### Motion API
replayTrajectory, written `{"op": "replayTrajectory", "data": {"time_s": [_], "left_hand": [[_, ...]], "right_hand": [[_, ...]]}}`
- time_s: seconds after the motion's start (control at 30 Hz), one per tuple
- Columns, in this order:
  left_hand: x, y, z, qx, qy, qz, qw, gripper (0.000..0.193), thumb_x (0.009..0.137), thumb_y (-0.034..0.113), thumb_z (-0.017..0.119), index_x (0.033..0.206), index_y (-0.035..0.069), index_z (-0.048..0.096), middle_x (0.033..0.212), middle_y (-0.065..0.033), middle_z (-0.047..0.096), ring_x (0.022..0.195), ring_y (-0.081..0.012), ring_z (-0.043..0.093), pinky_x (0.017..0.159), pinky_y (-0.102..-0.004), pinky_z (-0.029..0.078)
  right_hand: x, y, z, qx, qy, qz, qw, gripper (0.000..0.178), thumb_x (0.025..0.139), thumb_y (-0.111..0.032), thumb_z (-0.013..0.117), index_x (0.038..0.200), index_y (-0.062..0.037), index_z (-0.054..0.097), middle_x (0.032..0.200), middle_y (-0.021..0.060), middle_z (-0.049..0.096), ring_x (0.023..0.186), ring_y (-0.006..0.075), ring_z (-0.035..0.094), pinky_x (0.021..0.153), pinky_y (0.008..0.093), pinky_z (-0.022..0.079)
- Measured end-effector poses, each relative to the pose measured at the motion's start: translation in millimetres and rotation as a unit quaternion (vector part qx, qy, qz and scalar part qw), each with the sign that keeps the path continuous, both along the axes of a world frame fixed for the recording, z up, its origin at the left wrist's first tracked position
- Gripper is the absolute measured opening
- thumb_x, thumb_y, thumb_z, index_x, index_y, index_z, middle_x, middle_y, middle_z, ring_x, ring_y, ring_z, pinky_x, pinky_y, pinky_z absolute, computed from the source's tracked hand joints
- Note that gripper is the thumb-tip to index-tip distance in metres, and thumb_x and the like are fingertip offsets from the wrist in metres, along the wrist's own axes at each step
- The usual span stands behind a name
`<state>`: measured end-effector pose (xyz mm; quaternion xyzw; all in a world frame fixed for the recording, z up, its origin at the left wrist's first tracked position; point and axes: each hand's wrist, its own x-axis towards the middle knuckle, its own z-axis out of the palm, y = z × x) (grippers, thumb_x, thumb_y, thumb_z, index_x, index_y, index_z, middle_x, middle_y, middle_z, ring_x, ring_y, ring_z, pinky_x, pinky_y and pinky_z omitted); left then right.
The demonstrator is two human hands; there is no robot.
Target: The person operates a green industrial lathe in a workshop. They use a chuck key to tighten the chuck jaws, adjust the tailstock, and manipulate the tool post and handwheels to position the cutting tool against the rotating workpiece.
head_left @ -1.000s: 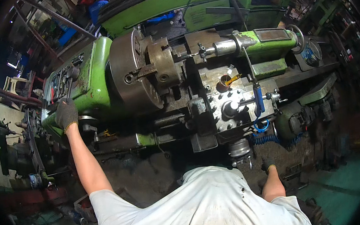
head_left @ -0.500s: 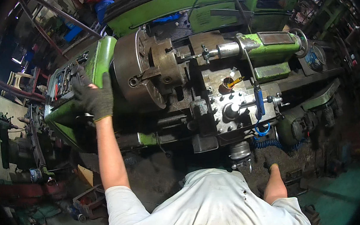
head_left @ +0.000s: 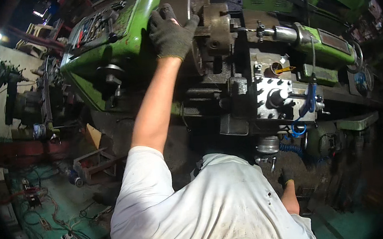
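My left hand [head_left: 172, 36], in a dark work glove, lies over the large round lathe chuck [head_left: 182, 0] with its fingers spread and nothing in its grasp. It covers part of the chuck's face and rim. To the right of the hand, a steel workpiece or jaw block [head_left: 217, 27] sits at the chuck's front. My right hand [head_left: 287, 175], also gloved, hangs low near the handwheel [head_left: 268, 145] below the carriage; its fingers are too dark to make out. A tailstock [head_left: 327, 44] with a slim tool [head_left: 249, 30] points toward the chuck.
On the carriage stand the tool post [head_left: 279, 96], a cup [head_left: 278, 68] with a yellow-handled brush, and a blue air gun [head_left: 309, 99]. Several hand tools lie on the green headstock [head_left: 140, 14]. Cables [head_left: 48, 216] trail over the green floor at left.
My left hand has moved from above the headstock onto the chuck. The view has shifted, so the lathe sits higher and farther right. My right hand stays low.
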<state>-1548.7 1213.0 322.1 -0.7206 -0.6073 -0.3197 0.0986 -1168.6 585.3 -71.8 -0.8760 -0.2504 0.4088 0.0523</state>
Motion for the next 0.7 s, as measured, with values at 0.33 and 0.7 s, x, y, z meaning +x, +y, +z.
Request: {"op": "replayTrajectory", "data": {"time_s": [0.33, 0.7], "left_hand": [[-61, -187, -283, -0.177, -0.101, -0.033, 0.978, 0.018, 0.089, 0.021, 0.063, 0.098, 0.006, 0.066, 0.108, -0.0167, 0.065, 0.111, -0.0387, 0.056, 0.099, -0.0507, 0.042], [-147, -240, -507, -0.557, -0.668, 0.231, 0.436, 0.056, 0.098, 0.054, 0.057, 0.140, 0.017, 0.054, 0.113, -0.0066, 0.057, 0.108, -0.0323, 0.055, 0.105, -0.0555, 0.041]], "right_hand": [[37, -5, 8, 0.052, -0.096, 0.152, 0.982, 0.049, 0.086, -0.028, 0.071, 0.130, -0.0104, 0.061, 0.100, 0.0151, 0.066, 0.090, 0.0286, 0.064, 0.076, 0.0456, 0.054], [28, 13, 21, -0.006, -0.047, -0.076, 0.996, 0.042, 0.087, -0.036, 0.071, 0.113, -0.0035, 0.070, 0.088, 0.0135, 0.069, 0.071, 0.0268, 0.063, 0.066, 0.0394, 0.050]]}}
